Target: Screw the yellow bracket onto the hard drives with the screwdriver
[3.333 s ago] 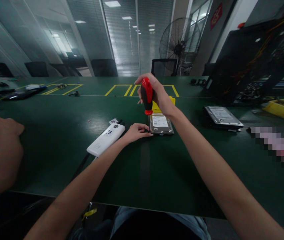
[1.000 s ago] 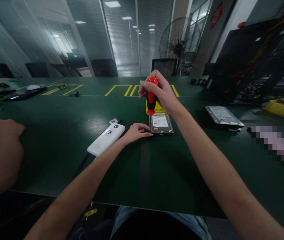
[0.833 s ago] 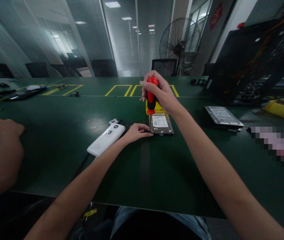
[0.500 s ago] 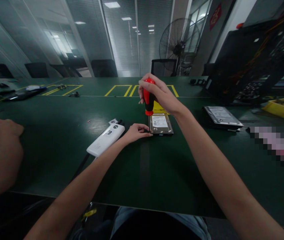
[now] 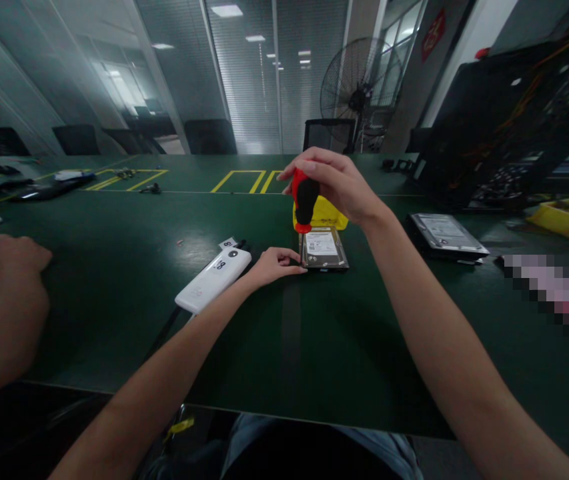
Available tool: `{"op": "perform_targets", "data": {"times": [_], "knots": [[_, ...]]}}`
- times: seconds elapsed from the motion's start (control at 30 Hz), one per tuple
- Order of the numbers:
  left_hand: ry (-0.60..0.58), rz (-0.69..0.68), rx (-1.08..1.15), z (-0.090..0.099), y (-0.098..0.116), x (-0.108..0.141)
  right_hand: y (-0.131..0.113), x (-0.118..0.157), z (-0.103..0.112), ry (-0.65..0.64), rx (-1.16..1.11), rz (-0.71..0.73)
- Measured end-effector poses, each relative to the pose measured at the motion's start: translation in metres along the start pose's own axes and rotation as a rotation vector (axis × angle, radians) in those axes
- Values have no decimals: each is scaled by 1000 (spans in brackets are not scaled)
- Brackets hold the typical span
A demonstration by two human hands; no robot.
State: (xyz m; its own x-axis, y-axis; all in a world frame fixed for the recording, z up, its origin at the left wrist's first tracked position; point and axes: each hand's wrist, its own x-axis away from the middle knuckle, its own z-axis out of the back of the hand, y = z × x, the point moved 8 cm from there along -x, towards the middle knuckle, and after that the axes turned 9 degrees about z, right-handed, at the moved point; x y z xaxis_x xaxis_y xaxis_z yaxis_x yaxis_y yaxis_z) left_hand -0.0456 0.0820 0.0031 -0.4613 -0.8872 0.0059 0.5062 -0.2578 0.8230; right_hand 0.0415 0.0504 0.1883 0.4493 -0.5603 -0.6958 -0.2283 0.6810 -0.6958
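A hard drive point(image 5: 321, 250) with a white label lies flat on the green table in front of me. My left hand point(image 5: 277, 265) has its thumb and forefinger pinched at the drive's left edge. My right hand point(image 5: 341, 183) is wrapped over the top of a red and black screwdriver point(image 5: 306, 200), palm downwards. The screwdriver stands nearly upright, its thin shaft reaching down to the left side of the drive, close to my left fingertips. Its tip is too small to make out. Behind the drive sits a small yellow tray point(image 5: 331, 215), partly hidden by my right hand.
A white power bank point(image 5: 214, 280) lies beside my left forearm. Stacked hard drives point(image 5: 447, 233) sit at the right, near a yellow bin point(image 5: 567, 217) and a black computer case point(image 5: 494, 127). Another person's hand point(image 5: 9, 257) rests at the far left.
My right hand has shifted slightly right and rolled over, tilting the screwdriver's handle to the right. More of the yellow tray shows. My left hand stays at the drive's edge.
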Motion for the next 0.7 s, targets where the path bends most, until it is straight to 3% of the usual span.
{"op": "perform_targets", "data": {"times": [0.5,0.7], "knots": [[-12,4,2,0,-1,1,-1,2,1,88,36,-16],[-10,-6,-10,-1,-2,-1,-16,-1,-2,109,331,163]]}}
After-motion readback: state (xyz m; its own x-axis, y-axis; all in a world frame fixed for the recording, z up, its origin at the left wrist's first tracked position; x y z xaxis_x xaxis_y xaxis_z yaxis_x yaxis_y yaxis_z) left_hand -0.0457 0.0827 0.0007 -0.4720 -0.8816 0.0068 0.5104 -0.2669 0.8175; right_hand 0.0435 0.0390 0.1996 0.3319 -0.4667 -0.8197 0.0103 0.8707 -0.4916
